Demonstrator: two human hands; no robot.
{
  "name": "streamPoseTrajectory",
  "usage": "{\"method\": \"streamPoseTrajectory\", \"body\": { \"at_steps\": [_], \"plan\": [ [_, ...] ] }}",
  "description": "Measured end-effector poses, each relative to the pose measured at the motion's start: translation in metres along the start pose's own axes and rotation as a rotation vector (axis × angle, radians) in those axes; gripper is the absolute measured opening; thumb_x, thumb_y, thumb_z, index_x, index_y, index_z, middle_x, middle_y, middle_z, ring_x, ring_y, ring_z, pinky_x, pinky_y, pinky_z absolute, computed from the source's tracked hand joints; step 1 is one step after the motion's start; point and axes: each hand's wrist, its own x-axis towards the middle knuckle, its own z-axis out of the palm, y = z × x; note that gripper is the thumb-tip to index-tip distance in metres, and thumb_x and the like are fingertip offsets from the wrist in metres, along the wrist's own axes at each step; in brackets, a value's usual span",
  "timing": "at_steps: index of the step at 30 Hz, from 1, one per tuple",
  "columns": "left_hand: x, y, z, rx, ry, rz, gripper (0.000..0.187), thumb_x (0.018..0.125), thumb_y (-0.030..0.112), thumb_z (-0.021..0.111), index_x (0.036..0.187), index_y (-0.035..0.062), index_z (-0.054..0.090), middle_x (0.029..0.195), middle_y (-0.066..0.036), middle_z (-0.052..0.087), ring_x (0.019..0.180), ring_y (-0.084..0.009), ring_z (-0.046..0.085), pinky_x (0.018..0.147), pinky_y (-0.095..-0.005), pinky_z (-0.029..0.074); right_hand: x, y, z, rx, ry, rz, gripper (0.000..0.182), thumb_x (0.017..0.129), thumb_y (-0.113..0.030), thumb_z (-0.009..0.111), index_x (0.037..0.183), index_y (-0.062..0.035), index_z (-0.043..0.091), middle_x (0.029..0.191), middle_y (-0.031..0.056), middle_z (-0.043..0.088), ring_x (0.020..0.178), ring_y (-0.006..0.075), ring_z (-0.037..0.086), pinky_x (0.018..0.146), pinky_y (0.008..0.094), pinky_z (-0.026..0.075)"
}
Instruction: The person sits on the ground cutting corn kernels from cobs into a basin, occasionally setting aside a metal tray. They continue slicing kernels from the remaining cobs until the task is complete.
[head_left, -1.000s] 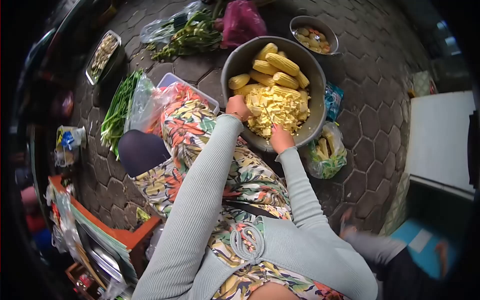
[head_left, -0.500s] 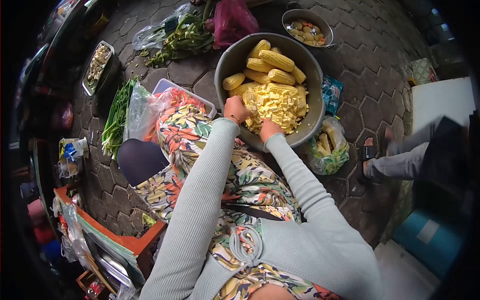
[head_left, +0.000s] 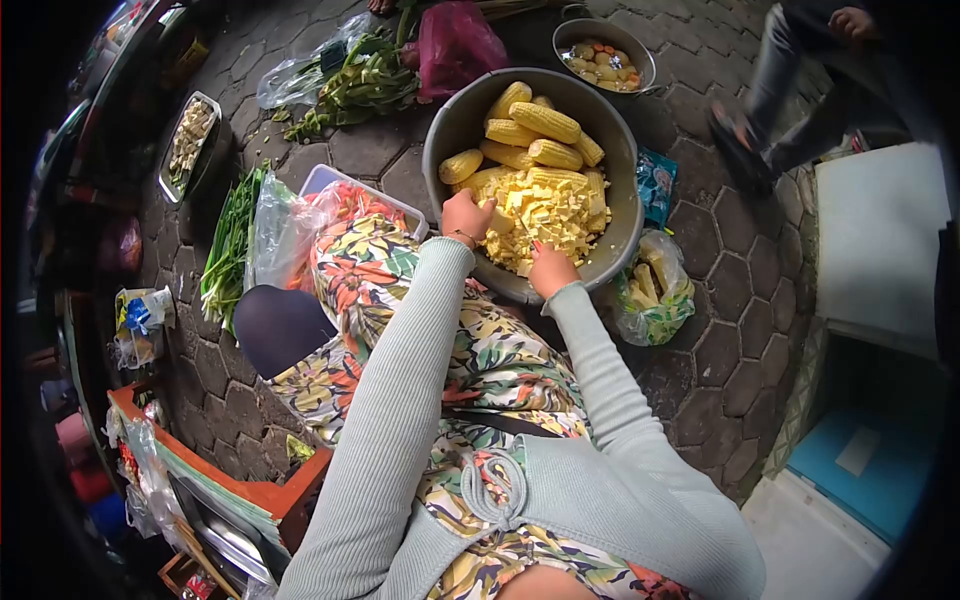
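A large grey tub (head_left: 436,150) stands on the paving in front of me. Whole peeled corn cobs (head_left: 547,122) lie at its far side, and a heap of small cut yellow pieces (head_left: 548,212) fills the near side. My left hand (head_left: 467,216) is at the tub's left inner edge, fingers curled against the yellow pieces; what it grips is hidden. My right hand (head_left: 553,269) is over the near rim, fingers closed, with a small red spot at the fingertips that I cannot identify. Both hands touch or nearly touch the heap.
Left of the tub are a plastic box (head_left: 405,215) of shredded orange vegetable and green onions (head_left: 232,240). A pot (head_left: 605,58) of cut vegetables stands beyond. A bag (head_left: 655,290) lies at right. Another person's legs (head_left: 775,100) are at upper right, near a white box (head_left: 880,240).
The other person has walked from the right side to the upper right. My right hand has shifted slightly rightward and its fingers show more. My left hand has lifted slightly.
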Motion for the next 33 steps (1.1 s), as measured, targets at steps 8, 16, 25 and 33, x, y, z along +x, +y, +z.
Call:
{"method": "streamPoseTrajectory", "body": {
  "at_steps": [8,16,25,33],
  "plan": [
    [-0.015,0.022,-0.019,-0.160,-0.139,-0.177,0.036,0.071,0.029,0.064,0.075,-0.0042,0.051,0.065,-0.017,0.058,0.047,-0.0226,0.060,0.045,-0.0317,0.048,-0.016,-0.031,0.009,0.158,0.118,-0.073,0.024,0.085,-0.025,0.040,0.092,-0.0022,0.043,0.078,0.0214,0.058,0.077,0.0376,0.057,0.069,0.0470,0.043],
    [-0.004,0.000,-0.002,-0.118,-0.095,-0.120,0.034,0.070,0.027,0.067,0.070,-0.0014,0.048,0.064,-0.012,0.058,0.047,-0.0191,0.060,0.044,-0.0295,0.048,0.005,-0.033,0.020,0.104,0.058,-0.032,0.026,0.085,-0.025,0.041,0.097,-0.0027,0.044,0.083,0.0226,0.058,0.081,0.0378,0.056,0.069,0.0463,0.044],
    [-0.001,-0.002,0.000,-0.010,-0.067,-0.157,0.036,0.070,0.028,0.067,0.074,-0.0028,0.049,0.067,-0.013,0.059,0.049,-0.0200,0.061,0.045,-0.0294,0.048,0.000,-0.032,0.024,0.050,0.021,0.014,0.024,0.084,-0.023,0.041,0.096,-0.0022,0.047,0.088,0.0219,0.058,0.086,0.0347,0.057,0.073,0.0438,0.044],
    [-0.009,0.012,-0.012,0.027,-0.042,-0.114,0.036,0.070,0.028,0.066,0.079,-0.0049,0.055,0.073,-0.020,0.060,0.059,-0.0266,0.062,0.054,-0.0325,0.049,0.017,-0.022,0.031,0.044,0.025,0.014,0.025,0.084,-0.023,0.040,0.098,-0.0041,0.049,0.091,0.0211,0.058,0.089,0.0347,0.056,0.076,0.0441,0.044]
  ]
}}
